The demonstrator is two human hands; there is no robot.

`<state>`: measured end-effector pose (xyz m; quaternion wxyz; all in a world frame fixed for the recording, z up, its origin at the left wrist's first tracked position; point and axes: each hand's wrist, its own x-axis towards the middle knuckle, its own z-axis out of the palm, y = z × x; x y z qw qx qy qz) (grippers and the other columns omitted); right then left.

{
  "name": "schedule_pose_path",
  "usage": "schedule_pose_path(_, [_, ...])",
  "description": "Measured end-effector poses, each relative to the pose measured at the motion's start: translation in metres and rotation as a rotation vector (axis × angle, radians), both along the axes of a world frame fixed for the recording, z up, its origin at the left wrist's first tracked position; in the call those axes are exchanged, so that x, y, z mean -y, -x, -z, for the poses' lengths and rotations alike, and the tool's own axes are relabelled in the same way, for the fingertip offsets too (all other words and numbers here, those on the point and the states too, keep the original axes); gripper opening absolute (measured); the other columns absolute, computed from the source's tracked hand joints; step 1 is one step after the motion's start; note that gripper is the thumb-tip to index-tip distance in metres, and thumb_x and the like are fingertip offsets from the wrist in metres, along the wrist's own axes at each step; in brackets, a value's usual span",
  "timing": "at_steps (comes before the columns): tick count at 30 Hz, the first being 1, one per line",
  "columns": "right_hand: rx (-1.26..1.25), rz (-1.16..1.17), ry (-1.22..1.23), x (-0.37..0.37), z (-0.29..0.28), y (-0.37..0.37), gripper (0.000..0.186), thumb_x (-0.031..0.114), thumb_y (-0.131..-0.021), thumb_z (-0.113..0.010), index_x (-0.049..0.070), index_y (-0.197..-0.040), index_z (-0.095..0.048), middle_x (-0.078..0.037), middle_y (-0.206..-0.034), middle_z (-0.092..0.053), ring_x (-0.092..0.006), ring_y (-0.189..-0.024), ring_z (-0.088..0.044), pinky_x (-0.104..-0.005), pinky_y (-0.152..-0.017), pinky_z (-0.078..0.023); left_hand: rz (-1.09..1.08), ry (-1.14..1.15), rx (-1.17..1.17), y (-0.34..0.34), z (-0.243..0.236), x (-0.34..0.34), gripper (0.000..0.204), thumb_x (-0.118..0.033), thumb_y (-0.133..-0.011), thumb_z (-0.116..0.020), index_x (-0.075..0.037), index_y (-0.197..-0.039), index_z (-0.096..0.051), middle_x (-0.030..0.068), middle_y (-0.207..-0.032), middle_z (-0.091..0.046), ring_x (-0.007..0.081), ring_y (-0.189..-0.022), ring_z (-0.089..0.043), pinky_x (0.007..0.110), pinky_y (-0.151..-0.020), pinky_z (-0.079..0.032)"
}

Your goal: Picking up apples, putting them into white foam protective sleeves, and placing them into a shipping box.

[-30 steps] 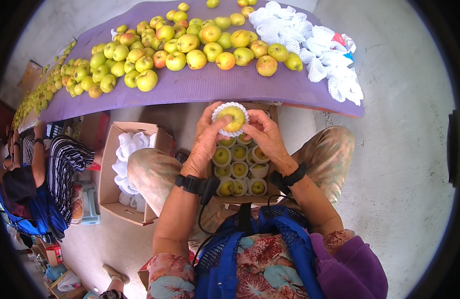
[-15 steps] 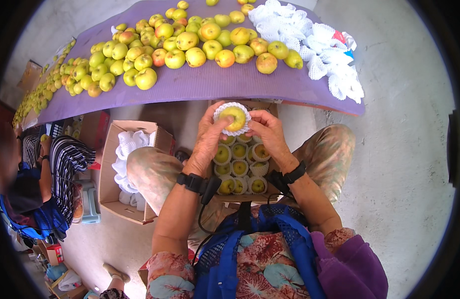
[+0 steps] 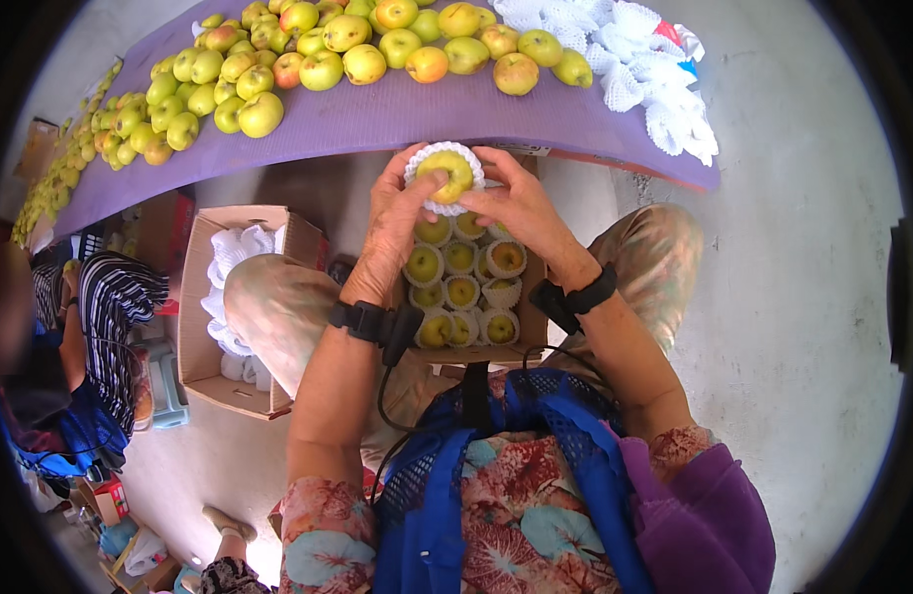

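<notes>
A yellow-green apple point(image 3: 450, 166) in a white foam net is gripped between my left hand point(image 3: 401, 203) and my right hand point(image 3: 511, 213), my left thumb on its face and my right fingers on its other side. Beneath my hands, a cardboard box point(image 3: 523, 349) between my knees holds several netted apples point(image 3: 461, 292). Just beyond, many loose yellow, green and reddish apples point(image 3: 362, 63) lie on a purple mat point(image 3: 328, 124), with a heap of white foam nets point(image 3: 664, 119) at its right end.
A cardboard box point(image 3: 204, 356) of white foam nets stands left of my left knee. A seated co-worker in striped trousers point(image 3: 120, 297) is at the far left, beside a pale blue stool point(image 3: 167, 391). Another person's foot point(image 3: 224, 520) shows at the lower left. A wall rises beyond the mat.
My hands and the netted apple have moved up in the picture. The mat and boxes appear higher and slightly left, as the view shifted. The co-worker's arm at the left has shifted.
</notes>
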<state>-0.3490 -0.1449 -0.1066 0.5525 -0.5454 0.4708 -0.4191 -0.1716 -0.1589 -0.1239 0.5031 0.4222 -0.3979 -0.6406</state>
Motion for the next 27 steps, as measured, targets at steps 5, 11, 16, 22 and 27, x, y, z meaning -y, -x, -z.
schedule_pose_path(5, [0.02, -0.128, -0.003, 0.014, -0.007, -0.002, 0.057, 0.018, -0.082, -0.071, 0.001, -0.129, -0.045, -0.012, -0.117, -0.057, -0.0169, -0.094, -0.062, -0.0274, -0.067, -0.054, 0.018, 0.046, 0.043, 0.001, -0.003, 0.001, 0.048, -0.019, -0.084, -0.067, -0.005, -0.127, -0.053, 0.004, -0.106, -0.063, 0.01, -0.086, -0.06, 0.022, -0.063, -0.049])
schedule_pose_path(11, [0.24, -0.056, -0.159, 0.011, 0.003, -0.004, 0.052, 0.014, -0.082, -0.069, 0.001, -0.127, -0.046, -0.013, -0.116, -0.057, -0.0213, -0.1, -0.062, -0.0325, -0.076, -0.057, 0.1, 0.084, 0.121, -0.002, -0.001, 0.0, 0.053, -0.023, -0.085, -0.068, -0.003, -0.131, -0.05, 0.0069, -0.111, -0.062, 0.0124, -0.092, -0.061, 0.024, -0.067, -0.051])
schedule_pose_path(16, [0.403, 0.109, -0.278, -0.006, 0.034, -0.01, 0.048, 0.013, -0.083, -0.068, -0.002, -0.124, -0.047, -0.015, -0.115, -0.057, -0.0236, -0.101, -0.062, -0.0347, -0.079, -0.056, 0.003, 0.016, 0.279, -0.004, -0.007, -0.008, 0.057, -0.029, -0.087, -0.067, -0.002, -0.133, -0.048, 0.0123, -0.121, -0.057, 0.0183, -0.1, -0.06, 0.026, -0.071, -0.053])
schedule_pose_path(22, [0.54, 0.188, -0.487, -0.038, 0.129, -0.005, 0.041, 0.011, -0.084, -0.066, -0.006, -0.117, -0.05, -0.015, -0.11, -0.059, -0.025, -0.101, -0.062, -0.0378, -0.08, -0.057, -0.238, 0.039, 0.27, -0.027, -0.011, -0.001, 0.048, -0.03, -0.09, -0.063, -0.002, -0.127, -0.053, 0.0122, -0.119, -0.055, 0.0215, -0.109, -0.053, 0.031, -0.075, -0.052])
schedule_pose_path(27, [0.552, 0.473, -0.812, -0.051, 0.183, -0.016, 0.032, 0.01, -0.087, -0.063, -0.004, -0.114, -0.052, -0.013, -0.11, -0.059, -0.024, -0.098, -0.06, -0.0372, -0.079, -0.057, -0.156, 0.031, 0.246, -0.022, -0.017, -0.007, 0.045, -0.029, -0.09, -0.062, -0.002, -0.124, -0.055, 0.0102, -0.115, -0.058, 0.0187, -0.103, -0.057, 0.029, -0.074, -0.051])
